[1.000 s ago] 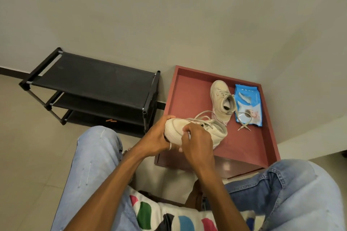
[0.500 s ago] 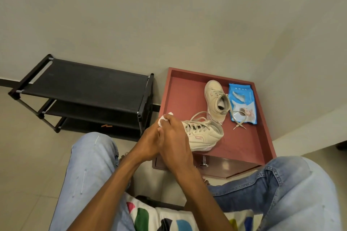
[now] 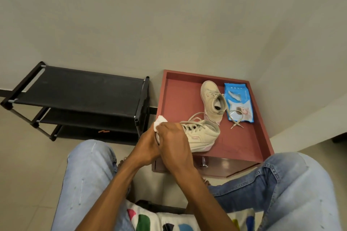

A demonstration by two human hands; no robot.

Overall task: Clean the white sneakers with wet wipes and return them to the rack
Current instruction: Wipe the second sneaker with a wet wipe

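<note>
A white sneaker (image 3: 202, 135) lies on its sole at the front left of the red table (image 3: 180, 95), heel to the right, its toe hidden by my hands. My right hand (image 3: 174, 140) curls over the toe and presses a white wet wipe (image 3: 159, 121) on it; the wipe pokes out at the upper left. From the left, my left hand (image 3: 144, 146) holds the toe end, its fingers hidden behind the right hand. The second white sneaker (image 3: 212, 99) stands further back on the table, laces loose. The black shoe rack (image 3: 82, 90) stands to the left with bare shelves.
A blue pack of wet wipes (image 3: 238, 101) lies at the table's back right, a lace across it. The table has a raised rim and a front drawer with a metal knob (image 3: 203, 162). My knees in blue jeans flank the table. A wall runs behind.
The sneaker came down from my hands onto the table. My right hand slid from the laces to the toe, and the wipe now shows there.
</note>
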